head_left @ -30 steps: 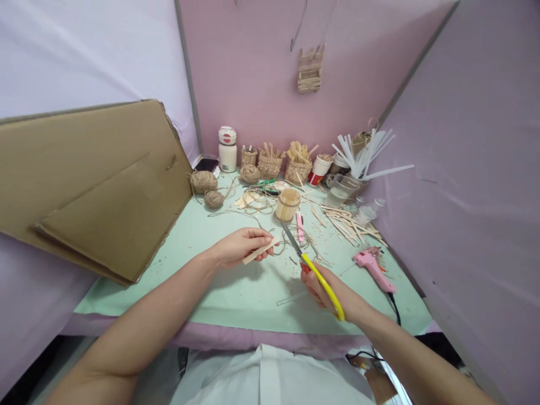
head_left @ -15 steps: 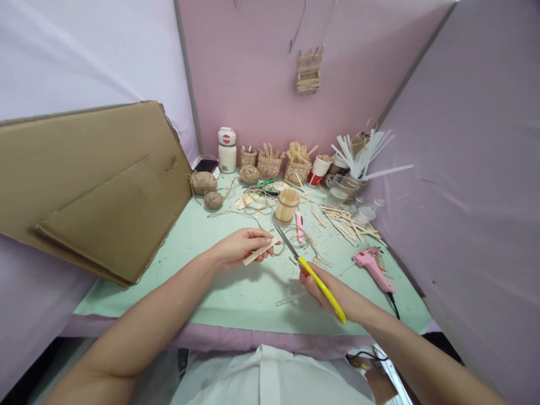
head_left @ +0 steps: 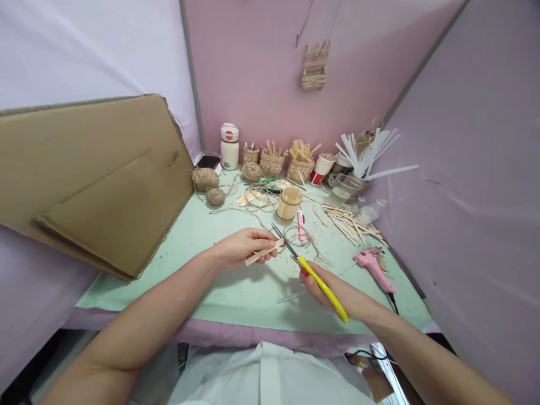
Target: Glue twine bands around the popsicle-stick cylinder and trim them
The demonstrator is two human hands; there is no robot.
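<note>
Between the thumb and fingers of my left hand (head_left: pixel 248 246) is a flat, pale wooden stick (head_left: pixel 264 252), held at a slant above the table. My right hand (head_left: pixel 323 286) grips a pair of scissors (head_left: pixel 320 284) with yellow handles. Their blades are slightly parted and point up and left, close to the stick's right end; whether they touch it I cannot tell. Just beyond the blades stands a small round wooden-stick cup (head_left: pixel 289 204) with twine around it. A pink utility knife (head_left: pixel 301 225) and loose twine (head_left: pixel 312 242) lie near the scissors.
A pink glue gun (head_left: pixel 375 270) lies at right, its cord over the edge. Behind it is a pile of wooden sticks (head_left: pixel 348 223). Twine balls (head_left: pixel 206 179), stick-filled baskets (head_left: pixel 272 164) and a white jar (head_left: pixel 229 152) line the back. Large cardboard (head_left: pixel 105 185) leans at left.
The scissor blades have opened a little and come nearer the wooden stick's right end. My left hand has shifted slightly right with the stick. The whole view has shifted a little.
</note>
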